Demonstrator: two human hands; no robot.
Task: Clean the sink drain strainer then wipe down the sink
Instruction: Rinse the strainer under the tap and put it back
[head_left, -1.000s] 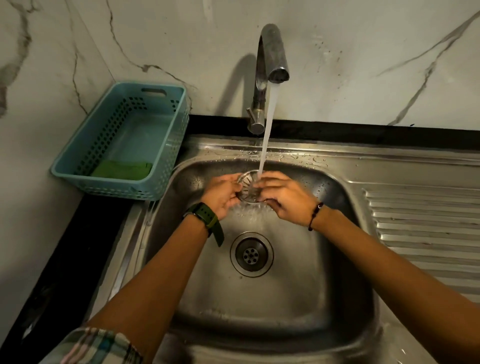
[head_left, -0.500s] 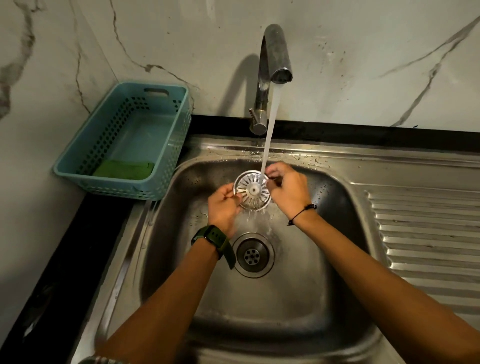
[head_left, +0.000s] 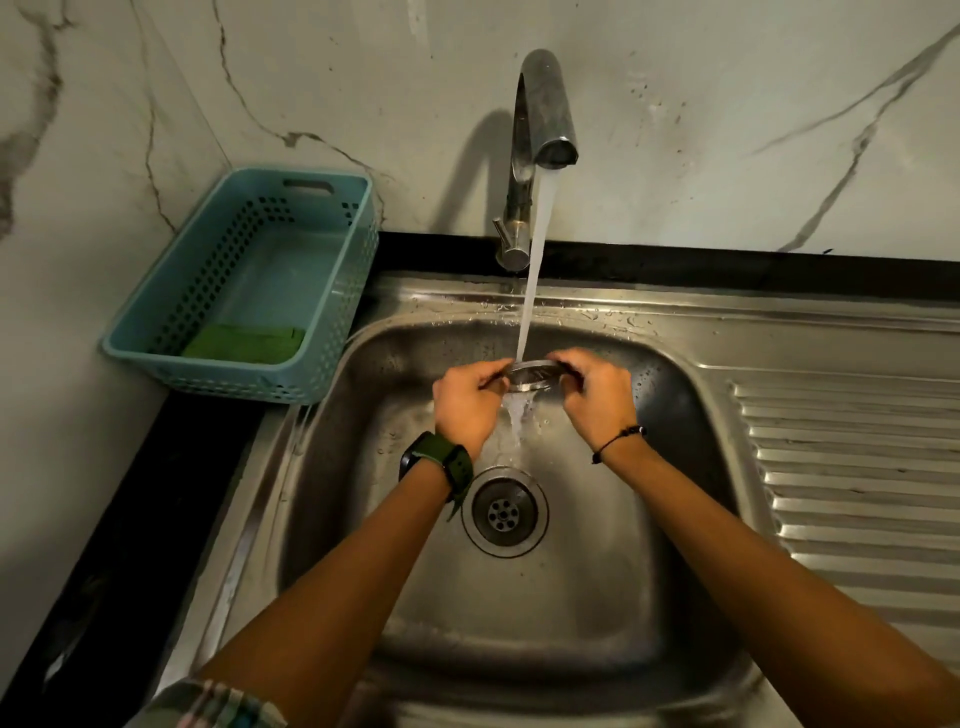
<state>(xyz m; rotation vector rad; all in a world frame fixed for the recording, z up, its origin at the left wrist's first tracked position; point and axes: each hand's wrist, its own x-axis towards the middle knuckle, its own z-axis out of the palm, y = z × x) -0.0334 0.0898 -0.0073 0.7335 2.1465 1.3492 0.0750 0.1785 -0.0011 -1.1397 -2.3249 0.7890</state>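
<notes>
I see the strainer (head_left: 535, 375) held nearly flat over the sink (head_left: 571, 597) basin, under the running tap (head_left: 545, 119); my left hand (head_left: 467, 400) pinches its left rim with curled fingers; my right hand (head_left: 597, 397) pinches the right rim likewise; water pours through it toward the open drain (head_left: 504, 512); a green sponge (head_left: 244, 344) lies in the blue basket (head_left: 332, 312) left of the sink.

basket (head_left: 332, 332): teal, perforated sides
scrub pad (head_left: 244, 344): green
sink (head_left: 571, 623): silver steel
wall (head_left: 727, 104): white, grey marble veins
table (head_left: 130, 519): black
watch strap (head_left: 441, 462): dark green
bracelet (head_left: 618, 441): black
sleeve (head_left: 218, 706): plaid, pale
</notes>
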